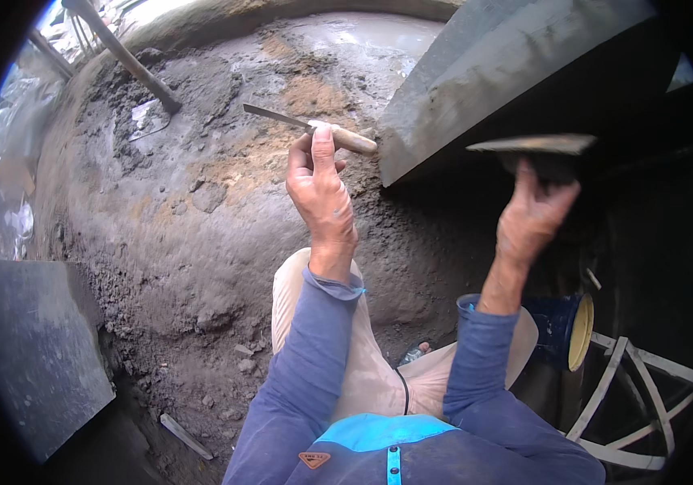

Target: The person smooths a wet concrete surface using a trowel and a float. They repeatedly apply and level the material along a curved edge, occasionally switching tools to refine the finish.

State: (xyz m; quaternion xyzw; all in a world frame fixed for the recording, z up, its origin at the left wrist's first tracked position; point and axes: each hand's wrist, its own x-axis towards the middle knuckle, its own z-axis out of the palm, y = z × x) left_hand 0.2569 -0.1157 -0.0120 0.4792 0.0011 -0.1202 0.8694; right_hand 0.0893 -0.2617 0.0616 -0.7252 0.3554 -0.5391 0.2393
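1. A dark blue bucket point(549, 330) lay just beside the right knee point(527, 339).
2. The right hand point(534, 212) gripped a flat trowel point(536, 144) from below, near a grey slab point(476, 89).
3. The left hand point(322, 194) pinched a narrow-bladed tool point(350, 140) between thumb and fingers, above the mud point(225, 218), blade pointing left.
4. Farther off, a pole point(132, 65) leaned at the left.

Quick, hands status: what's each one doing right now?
Left hand: closed, holding a narrow-bladed tool.
Right hand: closed, holding a flat trowel-like tool.
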